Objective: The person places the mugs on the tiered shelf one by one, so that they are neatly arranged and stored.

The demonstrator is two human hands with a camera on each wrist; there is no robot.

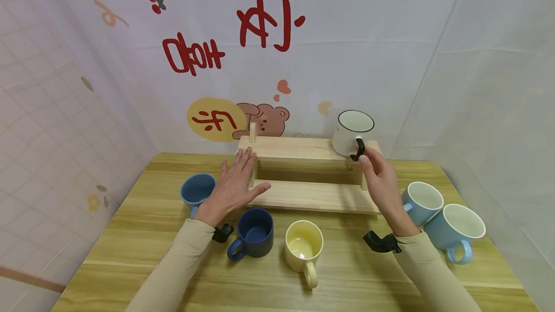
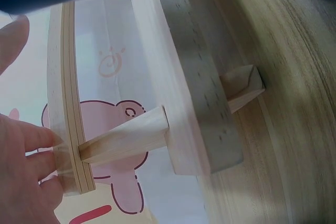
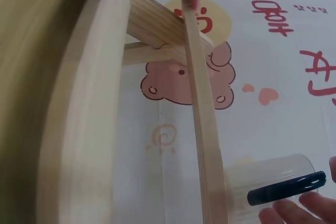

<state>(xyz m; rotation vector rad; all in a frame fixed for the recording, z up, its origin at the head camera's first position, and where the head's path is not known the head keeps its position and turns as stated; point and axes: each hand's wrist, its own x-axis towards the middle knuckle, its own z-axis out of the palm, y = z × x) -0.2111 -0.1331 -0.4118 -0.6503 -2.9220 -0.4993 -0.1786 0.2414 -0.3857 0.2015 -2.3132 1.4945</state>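
Observation:
A white mug (image 1: 349,134) with a dark rim stands at the right end of the upper board of a two-tier wooden rack (image 1: 295,148). My right hand (image 1: 381,182) pinches its black handle (image 1: 359,149); the handle (image 3: 286,188) lies between thumb and fingers in the right wrist view. With fingers spread and fairly straight, my left hand (image 1: 234,184) rests on the left end of the upper board. In the left wrist view, its fingertips touch the board's edge (image 2: 71,103).
In front of the rack stand a dark blue mug (image 1: 256,232) and a yellow mug (image 1: 303,247). A blue mug (image 1: 198,189) sits beside my left hand, partly hidden. Two light blue mugs (image 1: 422,201) (image 1: 455,227) stand at right. A white printed cloth (image 1: 368,37) hangs behind the table.

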